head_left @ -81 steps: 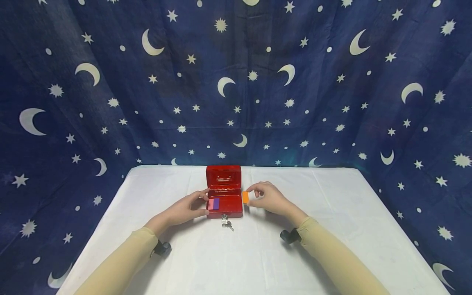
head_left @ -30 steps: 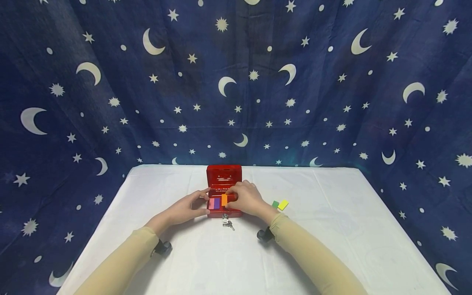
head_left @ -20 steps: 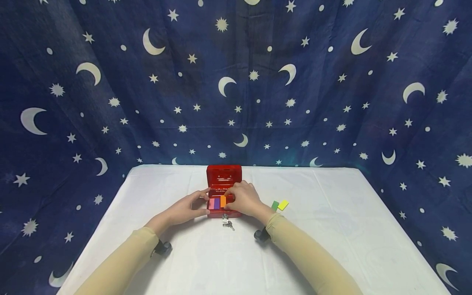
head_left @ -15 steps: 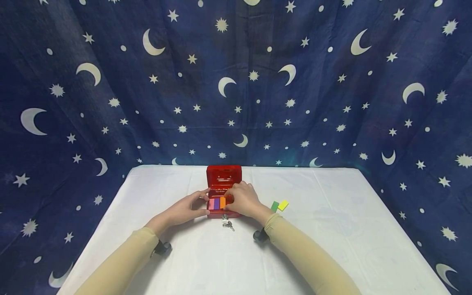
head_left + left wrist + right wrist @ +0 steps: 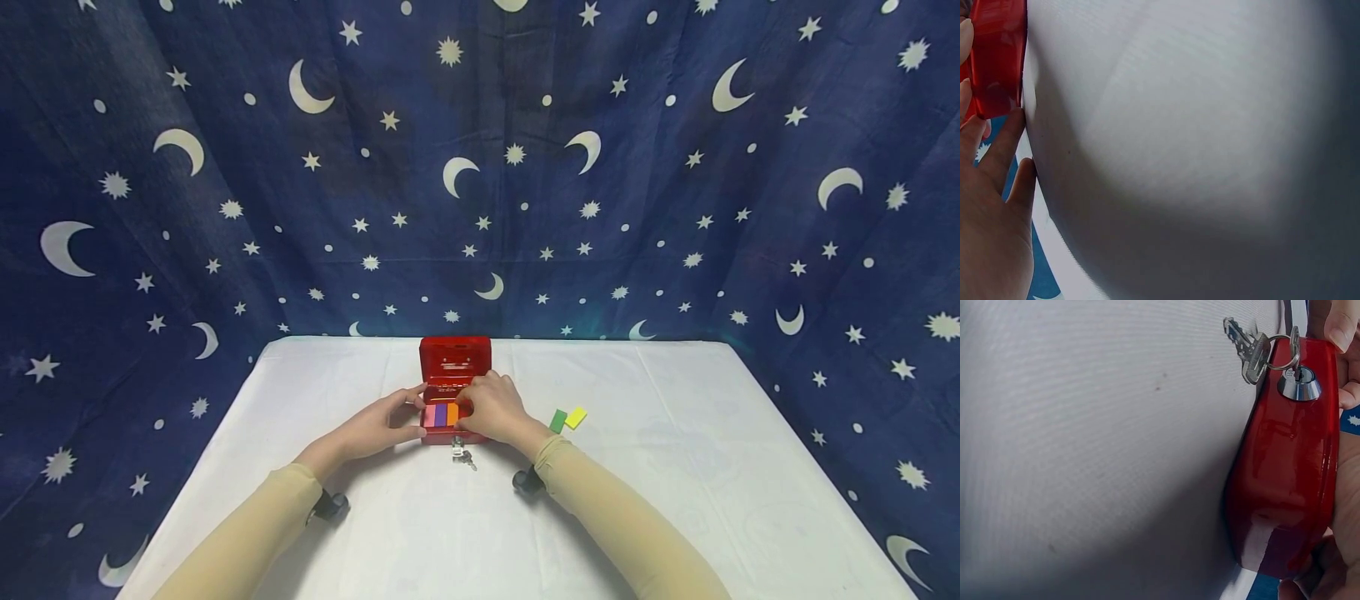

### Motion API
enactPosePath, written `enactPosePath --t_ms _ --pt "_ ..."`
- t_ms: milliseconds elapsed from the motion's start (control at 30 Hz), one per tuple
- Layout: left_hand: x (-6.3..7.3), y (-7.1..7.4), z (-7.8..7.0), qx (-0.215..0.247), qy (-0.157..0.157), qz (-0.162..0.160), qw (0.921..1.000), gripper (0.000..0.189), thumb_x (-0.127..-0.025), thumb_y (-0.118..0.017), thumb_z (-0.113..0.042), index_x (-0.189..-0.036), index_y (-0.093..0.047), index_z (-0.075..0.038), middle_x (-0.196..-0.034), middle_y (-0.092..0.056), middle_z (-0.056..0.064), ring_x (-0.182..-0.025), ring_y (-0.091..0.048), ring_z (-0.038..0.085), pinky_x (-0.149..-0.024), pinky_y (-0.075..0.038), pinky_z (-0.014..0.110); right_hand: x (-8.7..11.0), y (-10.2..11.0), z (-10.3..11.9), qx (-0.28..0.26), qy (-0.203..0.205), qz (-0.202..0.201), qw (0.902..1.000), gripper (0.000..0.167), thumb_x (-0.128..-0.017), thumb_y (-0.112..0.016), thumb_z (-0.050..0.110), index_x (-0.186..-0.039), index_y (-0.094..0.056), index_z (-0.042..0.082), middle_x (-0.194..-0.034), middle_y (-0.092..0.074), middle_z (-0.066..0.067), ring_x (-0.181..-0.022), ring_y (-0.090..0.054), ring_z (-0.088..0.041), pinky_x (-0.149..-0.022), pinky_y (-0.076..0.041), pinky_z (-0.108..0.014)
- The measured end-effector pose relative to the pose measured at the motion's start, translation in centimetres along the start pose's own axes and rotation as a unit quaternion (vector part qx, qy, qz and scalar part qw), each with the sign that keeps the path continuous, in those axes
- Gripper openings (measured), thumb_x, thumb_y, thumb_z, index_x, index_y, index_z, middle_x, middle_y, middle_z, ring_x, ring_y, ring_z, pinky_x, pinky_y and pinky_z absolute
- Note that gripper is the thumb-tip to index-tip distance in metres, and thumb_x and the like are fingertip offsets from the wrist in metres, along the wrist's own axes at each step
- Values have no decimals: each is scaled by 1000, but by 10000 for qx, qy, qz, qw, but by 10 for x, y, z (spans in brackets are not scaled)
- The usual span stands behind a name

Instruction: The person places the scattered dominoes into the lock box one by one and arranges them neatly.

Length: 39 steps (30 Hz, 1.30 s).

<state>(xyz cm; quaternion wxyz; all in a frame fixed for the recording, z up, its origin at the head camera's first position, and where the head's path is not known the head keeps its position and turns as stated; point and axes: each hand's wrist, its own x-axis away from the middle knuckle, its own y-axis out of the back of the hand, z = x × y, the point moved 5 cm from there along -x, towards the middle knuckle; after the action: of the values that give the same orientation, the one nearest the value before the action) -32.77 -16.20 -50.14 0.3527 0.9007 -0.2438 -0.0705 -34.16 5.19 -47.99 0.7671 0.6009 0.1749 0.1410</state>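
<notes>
A small red metal cash box stands on the table with its lid raised. Its left side is held by my left hand, thumb at the front corner and fingers toward the back; in the left wrist view those fingers meet the red wall. My right hand reaches over the box's right part and pinches an orange block inside it. Directly left of that block lie a purple block and a pink block, side by side. The right hand covers the rest of the interior.
Keys hang from the lock on the box's front. A green block and a yellow block lie on the white tablecloth, right of the box near my right wrist. A dark blue curtain hangs behind.
My right hand has moved left with the orange block, from outside the box's right wall down into it beside the purple block. My left hand has stayed at the box.
</notes>
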Motion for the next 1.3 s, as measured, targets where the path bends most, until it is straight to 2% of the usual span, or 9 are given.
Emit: enactPosePath --t_ms 433,633,1300 --pt "2 0 -2 0 48 2 10000 42 -90 -78 -46 -122 -56 -28 -164 -33 -11 -152 -28 24 -118 -23 63 0 1 2 77 -35 64 9999 43 -77 -87 47 -113 -79 24 -90 -65 11 -94 -48 -14 -84 -41 -34" --pt "2 0 -3 -38 -154 4 9999 41 -90 -78 -44 -121 -57 -25 -164 -35 -8 -151 -30 25 -119 -25 59 1 2 3 48 -42 19 10000 40 -78 -87 45 -111 -79 24 -91 -65 10 -94 -47 -15 -81 -39 -34" --pt "1 0 -2 -14 -121 -3 9999 42 -89 -79 -45 -120 -57 -27 -163 -35 -11 -151 -30 22 -120 -25 57 2 0 3 4 -60 34 10000 41 -78 -87 44 -113 -79 24 -94 -66 10 -97 -48 -15 -85 -40 -34"
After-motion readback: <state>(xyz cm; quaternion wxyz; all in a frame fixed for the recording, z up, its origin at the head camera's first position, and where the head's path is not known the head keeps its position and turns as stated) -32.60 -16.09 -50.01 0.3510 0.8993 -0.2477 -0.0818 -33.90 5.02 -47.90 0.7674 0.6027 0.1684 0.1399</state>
